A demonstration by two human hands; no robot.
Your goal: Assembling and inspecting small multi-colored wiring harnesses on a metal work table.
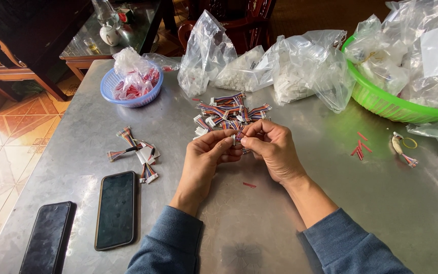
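My left hand [206, 157] and my right hand [272, 149] meet over the middle of the metal table [330, 203]. Together they pinch a small multicoloured wire harness with a white connector [238, 137] between the fingertips. Just behind the hands lies a pile of the same short wire harnesses [231, 112]. A smaller group of harnesses [137, 152] lies to the left of my left hand. The fingers hide most of the held harness.
Two dark phones [116, 209] [48, 238] lie at the near left. A blue basket [132, 83] holds bagged red parts. Clear plastic bags [280, 63] stand at the back. A green basket [396, 104] holds more bags. Red slivers [361, 147] lie at the right.
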